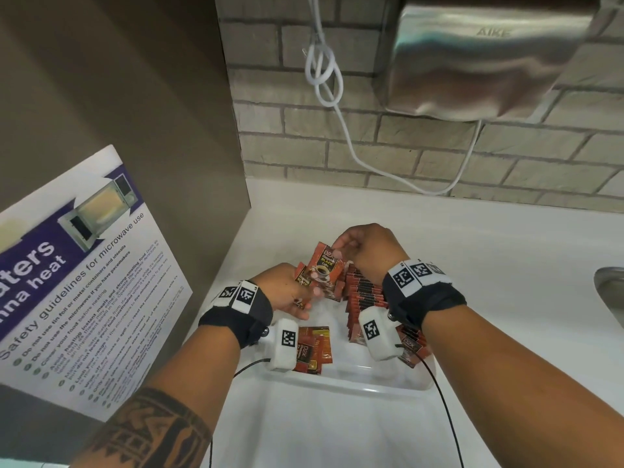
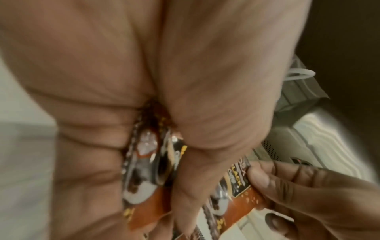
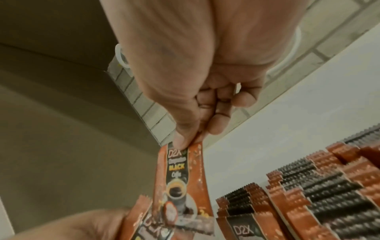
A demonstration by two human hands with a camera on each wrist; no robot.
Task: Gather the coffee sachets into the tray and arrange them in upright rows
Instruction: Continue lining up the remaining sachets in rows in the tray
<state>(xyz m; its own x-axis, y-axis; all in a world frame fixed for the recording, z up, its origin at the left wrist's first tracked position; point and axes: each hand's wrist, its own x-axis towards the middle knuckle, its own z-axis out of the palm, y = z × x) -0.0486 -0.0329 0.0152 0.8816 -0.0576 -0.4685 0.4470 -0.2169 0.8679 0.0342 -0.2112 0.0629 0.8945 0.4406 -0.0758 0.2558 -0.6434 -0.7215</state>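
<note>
Coffee sachets: one D2X black coffee sachet (image 1: 326, 265) pinched out of a handful, above the white tray (image 1: 341, 388).

Right hand (image 1: 364, 246) pinches the sachet's top edge between thumb and forefinger, other fingers curled in; left hand (image 1: 287, 290) clasps a small bunch of sachets (image 1: 304, 276), both just over the tray's far end. Standing row of sachets (image 1: 363, 295) fills the tray's right side, under the right wrist; a few loose sachets (image 1: 312, 347) lie flat on the tray floor near its left side. To do this step well, I'd keep the pinch high on the seam, keep the sachet vertical, slide it in flush against the end of the row, print facing like its neighbours, and not bump the row, which could topple.
</note>
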